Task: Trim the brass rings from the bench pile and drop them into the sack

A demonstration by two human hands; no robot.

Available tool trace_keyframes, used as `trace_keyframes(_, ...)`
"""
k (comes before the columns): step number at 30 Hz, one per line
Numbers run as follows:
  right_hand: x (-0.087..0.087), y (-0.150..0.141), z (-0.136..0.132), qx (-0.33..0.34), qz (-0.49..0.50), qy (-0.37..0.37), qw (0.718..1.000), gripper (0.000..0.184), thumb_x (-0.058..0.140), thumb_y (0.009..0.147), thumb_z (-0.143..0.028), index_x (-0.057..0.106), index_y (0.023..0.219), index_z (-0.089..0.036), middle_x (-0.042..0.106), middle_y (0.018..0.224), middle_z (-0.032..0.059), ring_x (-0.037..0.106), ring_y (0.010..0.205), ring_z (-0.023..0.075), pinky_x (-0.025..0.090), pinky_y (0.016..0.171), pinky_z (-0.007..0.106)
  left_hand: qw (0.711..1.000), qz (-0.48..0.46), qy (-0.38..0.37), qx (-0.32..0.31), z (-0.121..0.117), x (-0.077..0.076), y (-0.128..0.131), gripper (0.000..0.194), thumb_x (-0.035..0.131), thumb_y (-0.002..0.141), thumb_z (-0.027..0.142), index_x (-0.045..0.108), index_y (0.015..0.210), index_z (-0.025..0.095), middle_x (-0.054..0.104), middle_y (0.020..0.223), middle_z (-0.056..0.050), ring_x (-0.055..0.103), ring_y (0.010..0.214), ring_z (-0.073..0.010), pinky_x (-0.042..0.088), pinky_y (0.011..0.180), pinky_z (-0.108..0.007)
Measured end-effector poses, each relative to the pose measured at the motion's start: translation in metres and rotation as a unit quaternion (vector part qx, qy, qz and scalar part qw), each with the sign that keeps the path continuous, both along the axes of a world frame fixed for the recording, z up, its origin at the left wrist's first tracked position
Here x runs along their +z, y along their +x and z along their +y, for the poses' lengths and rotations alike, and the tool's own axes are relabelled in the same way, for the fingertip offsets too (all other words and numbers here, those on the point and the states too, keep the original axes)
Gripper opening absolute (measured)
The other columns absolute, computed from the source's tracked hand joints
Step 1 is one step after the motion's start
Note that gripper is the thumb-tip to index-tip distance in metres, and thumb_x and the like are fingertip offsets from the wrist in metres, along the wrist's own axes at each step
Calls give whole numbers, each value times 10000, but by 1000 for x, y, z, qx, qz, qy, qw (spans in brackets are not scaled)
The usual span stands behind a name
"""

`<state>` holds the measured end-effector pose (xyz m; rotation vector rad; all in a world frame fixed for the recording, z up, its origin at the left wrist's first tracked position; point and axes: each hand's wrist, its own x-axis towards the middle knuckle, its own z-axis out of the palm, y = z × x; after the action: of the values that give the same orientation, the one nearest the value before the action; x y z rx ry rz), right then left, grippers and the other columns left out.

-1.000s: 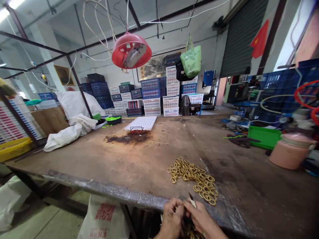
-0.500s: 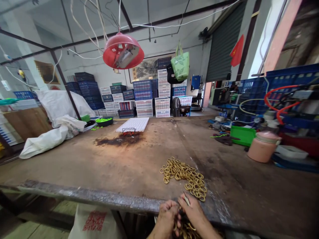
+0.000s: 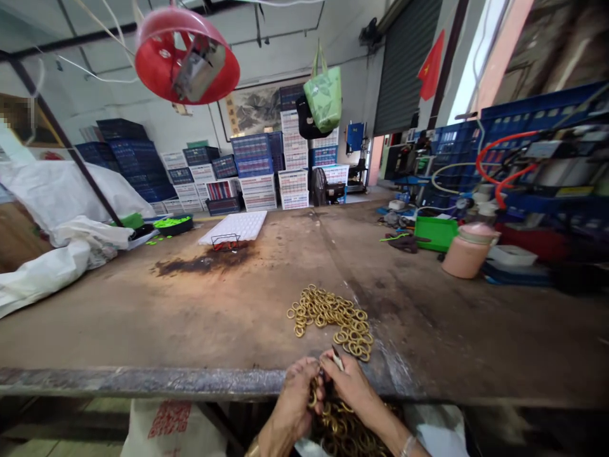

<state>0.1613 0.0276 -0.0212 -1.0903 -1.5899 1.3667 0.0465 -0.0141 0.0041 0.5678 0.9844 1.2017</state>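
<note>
At the table's front edge, my left hand [image 3: 297, 390] is closed on a brass-coloured ring [image 3: 313, 398], with its fingertips against those of the other hand. My right hand [image 3: 348, 383] is closed around a slim pale tool [image 3: 337, 359] with a dark pointed end. The tool's exact kind and whatever lies between the fingertips are hard to make out. Below both hands, at lap height, lies a heap of similar rings [image 3: 349, 428], partly covered by my forearms. Just beyond my hands a loose pile of rings [image 3: 328, 311] rests on the worn table [image 3: 228, 317].
A red lamp [image 3: 188, 57] hangs over the left side. Farther back are a white moulded tray [image 3: 235, 225] and a dish of bright green pieces [image 3: 174, 225]. To the right stand a green bin [image 3: 435, 233] and a pink jug [image 3: 469, 254]. A printed sack [image 3: 174, 428] is below the table edge.
My view has turned right and come lower, so the table items appear shifted left. Both hands stay together at the edge, and a ring in the left hand now shows more clearly.
</note>
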Motion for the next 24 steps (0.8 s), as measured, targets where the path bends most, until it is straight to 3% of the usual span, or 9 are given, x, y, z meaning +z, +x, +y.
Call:
trace_keyframes(8, 18, 2, 0, -33, -3, -25, 999, 218, 466, 762, -331, 517, 633, -162, 494, 566, -36, 439, 537, 89, 352, 538, 203, 989, 128, 60, -49, -2, 3, -6, 231, 586, 713, 373, 563, 776, 151, 444, 492, 61, 348, 371, -48, 273, 320, -153)
trace_keyframes(18, 15, -4, -5, -14, -24, -34, 999, 255, 445, 795, -334, 500, 616, -160, 491, 550, -40, 407, 506, 77, 324, 512, 196, 995, 82, 17, -51, -7, 5, -8, 239, 604, 696, 384, 509, 709, 166, 444, 528, 60, 349, 389, -42, 274, 322, -142)
trace_keyframes(24, 25, -4, -5, -21, -39, -13, 999, 251, 434, 793, -309, 513, 613, -153, 504, 565, -30, 430, 528, 82, 333, 524, 200, 997, 56, 23, -53, -6, 5, -11, 248, 607, 700, 390, 508, 704, 163, 447, 528, 58, 344, 395, -41, 265, 329, -143)
